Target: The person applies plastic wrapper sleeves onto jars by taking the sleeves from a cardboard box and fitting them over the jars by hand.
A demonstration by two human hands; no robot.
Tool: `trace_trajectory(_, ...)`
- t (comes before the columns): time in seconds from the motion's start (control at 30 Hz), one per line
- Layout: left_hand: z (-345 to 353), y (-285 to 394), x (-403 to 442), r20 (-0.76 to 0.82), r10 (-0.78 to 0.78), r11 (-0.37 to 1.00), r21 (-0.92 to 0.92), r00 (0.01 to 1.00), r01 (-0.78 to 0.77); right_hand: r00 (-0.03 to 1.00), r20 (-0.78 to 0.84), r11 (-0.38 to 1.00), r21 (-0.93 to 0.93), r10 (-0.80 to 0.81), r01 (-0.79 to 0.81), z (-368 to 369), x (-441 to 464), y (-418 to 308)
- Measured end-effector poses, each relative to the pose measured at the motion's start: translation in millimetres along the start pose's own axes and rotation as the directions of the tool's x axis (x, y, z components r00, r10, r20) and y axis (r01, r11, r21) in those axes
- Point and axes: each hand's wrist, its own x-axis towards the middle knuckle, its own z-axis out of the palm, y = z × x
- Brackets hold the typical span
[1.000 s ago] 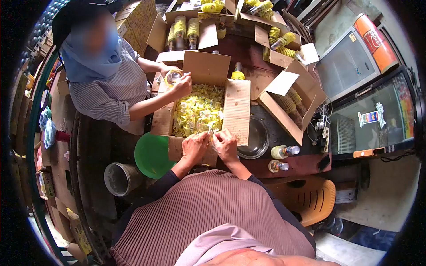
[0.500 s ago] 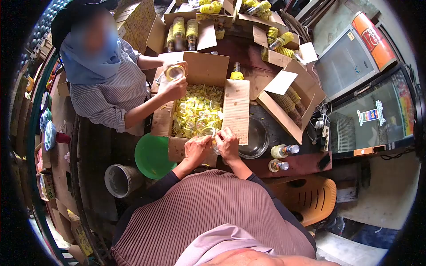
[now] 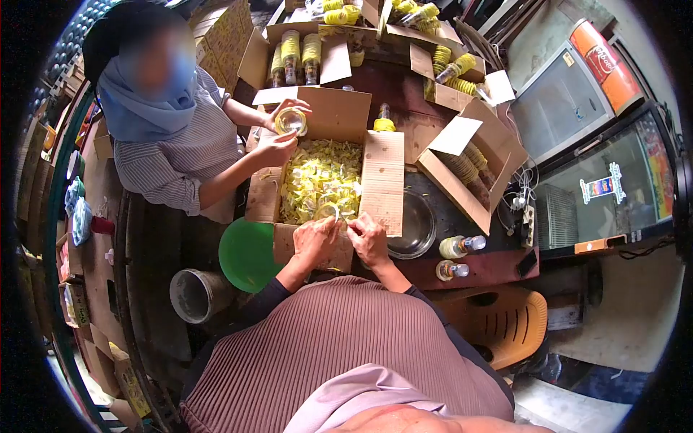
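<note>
My left hand (image 3: 315, 242) is closed around a clear plastic cup (image 3: 327, 211) with a yellowish rim, tilted above the near side of a cardboard box (image 3: 384, 184). Just to its right, the fingers of my right hand (image 3: 369, 239) are pinched together; whatever they may hold is too small to make out. Yellow and white scraps (image 3: 321, 169) fill the box. Across its left corner, a person in a striped shirt holds another clear cup (image 3: 291, 121) in both hands.
A green basin (image 3: 249, 256) and grey bucket (image 3: 193, 294) stand left. On the right are a glass bowl (image 3: 413, 225), two small bottles (image 3: 462, 246), an open carton of stacked cups (image 3: 498, 155) and an orange chair (image 3: 516, 328). More cartons (image 3: 336, 58) stand at the back.
My left hand and its cup have shifted slightly left, and my right hand has drawn apart from the cup. The other person's hands have turned their cup and moved its rim into view.
</note>
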Motion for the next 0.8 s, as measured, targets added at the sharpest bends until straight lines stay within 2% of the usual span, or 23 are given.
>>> trace_trajectory(0.07, 1, -2, -1, -0.014, 0.009, 1.0, 0.003, 1.0, -0.009, 0.99, -0.023, 0.991, 0.009, 0.136, -0.136, -2, 1, -5)
trace_trajectory(0.2, -3, 2, 0, -0.069, 0.034, 0.999, -0.029, 0.997, -0.036, 0.977, -0.082, 0.98, 0.049, 0.196, -0.193, -7, 4, -10)
trace_trajectory(0.27, -2, 2, 0, -0.075, 0.038, 0.998, -0.037, 0.996, -0.041, 0.997, -0.081, 0.998, -0.06, 0.002, -0.007, -10, 3, -17)
trace_trajectory(0.37, 3, 2, -1, -0.072, 0.043, 0.998, -0.053, 0.997, -0.046, 0.998, -0.058, 0.995, -0.102, -0.017, 0.011, -5, 1, -17)
trace_trajectory(0.43, 7, 2, -1, 0.001, -0.012, 1.0, -0.021, 1.0, 0.012, 0.998, -0.044, 0.992, -0.119, -0.038, 0.032, -3, 4, -16)
trace_trajectory(0.53, 16, -7, -1, -0.05, 0.042, 0.999, -0.002, 0.998, -0.042, 0.997, -0.033, 0.986, -0.156, -0.066, 0.06, 5, 5, -13)
trace_trajectory(0.6, 6, 2, -7, -0.024, 0.052, 0.999, 0.0, 0.998, -0.052, 0.997, -0.027, 0.962, -0.268, -0.068, 0.059, 5, 7, -9)
trace_trajectory(0.67, 6, 8, -8, -0.003, 0.061, 0.997, -0.038, 0.998, -0.061, 0.998, -0.045, 0.966, -0.257, -0.044, 0.031, 3, 11, 2)
trace_trajectory(0.73, 12, 2, -5, -0.031, 0.064, 0.997, -0.042, 0.997, -0.066, 0.99, -0.061, 0.991, -0.041, 0.126, -0.129, 0, 15, 9)
trace_trajectory(0.8, 13, -3, -4, -0.047, 0.017, 1.0, -0.014, 0.999, -0.018, 0.987, -0.099, 0.991, -0.04, 0.123, -0.128, -3, 14, 4)
